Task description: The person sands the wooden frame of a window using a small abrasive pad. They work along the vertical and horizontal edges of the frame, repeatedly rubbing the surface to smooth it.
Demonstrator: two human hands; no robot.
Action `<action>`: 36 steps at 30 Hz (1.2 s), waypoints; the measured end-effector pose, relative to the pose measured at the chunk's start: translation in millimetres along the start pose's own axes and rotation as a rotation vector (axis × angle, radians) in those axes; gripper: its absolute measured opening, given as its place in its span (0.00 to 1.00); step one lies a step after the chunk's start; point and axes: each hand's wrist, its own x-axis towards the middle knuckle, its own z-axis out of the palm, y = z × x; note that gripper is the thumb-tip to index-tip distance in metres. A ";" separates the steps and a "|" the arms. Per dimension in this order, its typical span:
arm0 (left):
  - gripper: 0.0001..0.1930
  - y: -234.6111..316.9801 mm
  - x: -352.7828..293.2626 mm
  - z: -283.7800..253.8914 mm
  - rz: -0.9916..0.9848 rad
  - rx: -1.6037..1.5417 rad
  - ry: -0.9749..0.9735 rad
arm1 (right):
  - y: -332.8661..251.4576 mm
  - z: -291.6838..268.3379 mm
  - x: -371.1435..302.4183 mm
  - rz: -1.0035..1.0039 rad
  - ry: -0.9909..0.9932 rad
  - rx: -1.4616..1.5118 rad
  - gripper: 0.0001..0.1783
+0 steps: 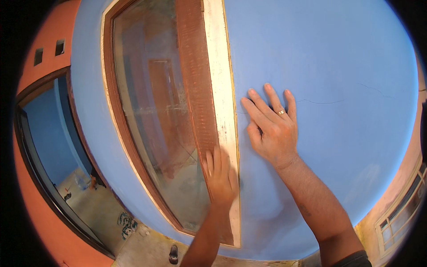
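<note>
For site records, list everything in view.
blue wall: one, blue, central
wall cracks: several, dark, right
window: one, brown-framed, left
trim: one, cream, around window
orange wall: one, orange, left
vent holes: two, dark, upper left
doorway: one, dark, left
floor: one, grey, bottom
sandal: one, dark, bottom
patterned item: one, green-white, lower left
other window: one, pale, right
ring: one, gold, on right fingers
sleeve: one, dark, bottom
forearms: two, bare, bottom
left fingers: several, bare, over window
right fingers: five, bare, on blue wall

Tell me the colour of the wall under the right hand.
The wall is blue, shown best in the head view.
</note>
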 end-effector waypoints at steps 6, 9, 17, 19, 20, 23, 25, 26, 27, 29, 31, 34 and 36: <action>0.31 -4.1 -109.5 13.8 -0.130 -0.002 -0.189 | 0.9 7.4 3.3 -0.009 0.017 0.004 0.25; 0.29 -3.9 -17.3 -4.5 -0.039 0.069 -0.155 | -6.0 7.6 9.0 0.012 0.024 0.053 0.24; 0.28 22.1 89.0 -5.8 0.059 -0.047 0.008 | 5.1 0.7 -3.1 -0.004 0.014 -0.009 0.24; 0.27 16.6 32.3 3.9 0.013 -0.084 -0.013 | 3.8 -5.5 0.7 0.007 0.005 -0.010 0.24; 0.28 7.6 -6.4 0.9 -0.021 -0.072 -0.048 | -2.3 -5.0 5.8 -0.001 0.014 0.008 0.24; 0.29 -3.5 -110.6 6.1 -0.128 -0.069 -0.189 | -3.8 -2.2 5.0 -0.012 0.026 0.005 0.25; 0.30 -0.3 -140.3 3.9 -0.152 -0.058 -0.215 | -6.8 -0.7 6.6 -0.035 0.031 -0.015 0.25; 0.30 7.4 -119.9 -2.5 -0.154 -0.030 -0.244 | -6.4 -1.1 6.7 -0.035 0.023 -0.018 0.25; 0.30 11.1 -93.2 -8.2 -0.157 0.003 -0.270 | -8.0 -0.9 7.3 -0.035 0.017 -0.016 0.25; 0.30 18.4 -11.9 -19.8 -0.079 0.072 -0.217 | -8.2 0.8 7.2 -0.033 0.011 -0.014 0.25; 0.30 24.1 90.4 -21.8 0.083 0.036 -0.041 | -1.0 0.6 2.5 -0.017 0.000 -0.025 0.25; 0.27 23.4 199.1 -26.5 0.245 0.113 0.142 | 2.8 -3.7 4.0 -0.017 0.005 -0.052 0.25; 0.27 15.8 217.3 -40.4 0.239 0.096 0.158 | -7.5 -2.9 10.2 -0.020 -0.003 -0.031 0.25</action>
